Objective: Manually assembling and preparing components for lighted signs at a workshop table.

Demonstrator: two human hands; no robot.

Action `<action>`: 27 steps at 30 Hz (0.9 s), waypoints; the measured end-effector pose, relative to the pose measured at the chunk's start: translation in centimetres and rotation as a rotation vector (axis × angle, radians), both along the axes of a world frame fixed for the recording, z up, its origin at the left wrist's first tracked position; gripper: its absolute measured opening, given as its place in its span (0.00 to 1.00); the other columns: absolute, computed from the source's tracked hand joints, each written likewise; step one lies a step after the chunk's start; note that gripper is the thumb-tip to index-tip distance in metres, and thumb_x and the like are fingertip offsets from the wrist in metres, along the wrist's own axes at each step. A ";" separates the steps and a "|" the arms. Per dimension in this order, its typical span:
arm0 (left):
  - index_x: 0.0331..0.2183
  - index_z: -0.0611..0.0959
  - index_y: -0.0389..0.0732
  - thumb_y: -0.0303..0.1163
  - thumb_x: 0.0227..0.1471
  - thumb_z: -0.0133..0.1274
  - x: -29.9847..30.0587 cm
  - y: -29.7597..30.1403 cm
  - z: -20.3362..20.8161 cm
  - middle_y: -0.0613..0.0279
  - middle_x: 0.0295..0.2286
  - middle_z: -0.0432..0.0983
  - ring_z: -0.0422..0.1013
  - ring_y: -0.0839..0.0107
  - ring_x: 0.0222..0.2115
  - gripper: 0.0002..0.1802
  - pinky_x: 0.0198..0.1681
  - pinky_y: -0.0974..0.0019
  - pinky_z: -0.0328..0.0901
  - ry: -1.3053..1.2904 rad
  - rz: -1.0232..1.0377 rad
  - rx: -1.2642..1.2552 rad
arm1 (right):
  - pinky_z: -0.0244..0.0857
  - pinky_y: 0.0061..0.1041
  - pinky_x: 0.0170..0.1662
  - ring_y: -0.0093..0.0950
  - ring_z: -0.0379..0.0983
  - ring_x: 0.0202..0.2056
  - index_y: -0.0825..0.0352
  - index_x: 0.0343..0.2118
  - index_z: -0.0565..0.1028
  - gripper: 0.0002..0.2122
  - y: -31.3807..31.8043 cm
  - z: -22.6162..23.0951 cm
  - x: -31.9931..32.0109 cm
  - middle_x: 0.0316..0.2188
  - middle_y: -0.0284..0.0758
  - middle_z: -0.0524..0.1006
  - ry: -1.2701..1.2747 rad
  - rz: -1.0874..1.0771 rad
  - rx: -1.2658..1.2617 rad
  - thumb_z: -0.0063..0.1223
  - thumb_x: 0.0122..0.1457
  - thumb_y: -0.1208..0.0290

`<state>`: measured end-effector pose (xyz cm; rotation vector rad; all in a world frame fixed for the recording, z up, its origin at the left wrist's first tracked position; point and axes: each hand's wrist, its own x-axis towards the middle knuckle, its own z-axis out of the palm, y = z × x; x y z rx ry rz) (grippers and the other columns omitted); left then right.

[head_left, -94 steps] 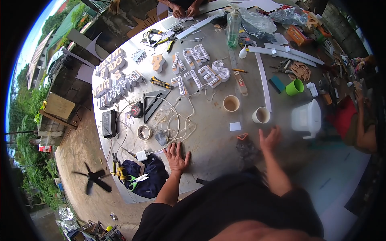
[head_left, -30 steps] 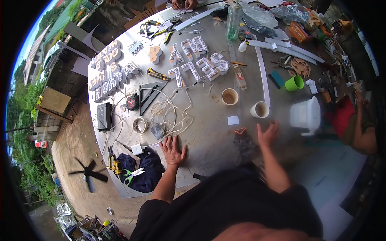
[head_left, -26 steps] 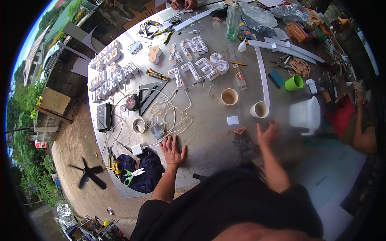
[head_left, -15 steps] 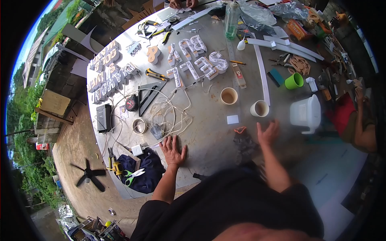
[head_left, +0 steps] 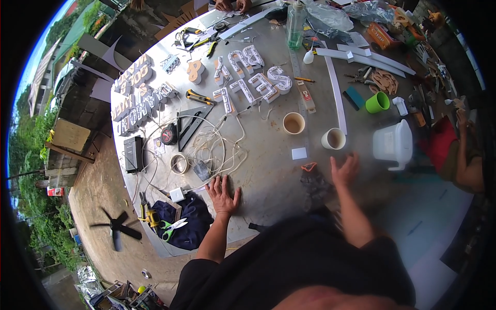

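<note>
My left hand [head_left: 222, 195] lies palm down on the metal table [head_left: 274, 175], fingers spread and nothing in it. Just beyond its fingertips are a dark grey flat piece [head_left: 202, 170] and a tangle of white cable [head_left: 222, 150]. My right hand [head_left: 345, 169] rests at the table's near right with fingers apart, holding nothing. Close above it stands a cup of brown drink [head_left: 334, 139], not touched. A second cup of brown drink [head_left: 294, 123] is further left. Between my hands lie an orange-topped dark cloth-like item [head_left: 313, 183] and a small white card [head_left: 299, 153].
Letter-shaped pieces [head_left: 276, 85] spread over the far middle and left. A box cutter [head_left: 199, 97], tape measure [head_left: 169, 134] and scissors [head_left: 173, 228] on dark cloth lie left. Right are a green cup [head_left: 377, 103] and white container [head_left: 392, 144]. Another person's hands [head_left: 232, 5] are at the far edge.
Both my hands stay where they were. The fan's blades at lower left have turned, and the view has shifted very slightly.
</note>
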<state>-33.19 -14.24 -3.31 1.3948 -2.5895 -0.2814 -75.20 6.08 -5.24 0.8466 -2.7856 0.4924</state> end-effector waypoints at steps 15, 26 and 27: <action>0.63 0.65 0.46 0.56 0.53 0.56 -0.2 0.0 0.3 0.46 0.60 0.59 0.49 0.44 0.64 0.43 0.68 0.35 0.37 0.000 -0.009 -0.001 | 0.52 0.51 0.65 0.46 0.57 0.65 0.69 0.50 0.70 0.30 0.1 -0.1 -0.2 0.60 0.47 0.64 0.033 0.011 -0.010 0.61 0.56 0.45; 0.62 0.67 0.45 0.56 0.52 0.56 -0.3 -0.1 0.6 0.46 0.58 0.60 0.51 0.44 0.63 0.42 0.68 0.35 0.38 0.008 -0.006 -0.018 | 0.51 0.51 0.65 0.45 0.57 0.66 0.69 0.49 0.71 0.30 -0.1 -0.2 -0.1 0.61 0.47 0.64 0.028 0.025 -0.012 0.60 0.57 0.45; 0.62 0.67 0.45 0.56 0.52 0.55 -0.4 -0.1 0.5 0.46 0.59 0.60 0.50 0.44 0.64 0.42 0.67 0.34 0.38 0.006 -0.006 -0.015 | 0.51 0.51 0.65 0.45 0.57 0.66 0.69 0.49 0.71 0.30 0.0 -0.1 -0.1 0.61 0.47 0.64 0.020 0.031 -0.016 0.60 0.57 0.45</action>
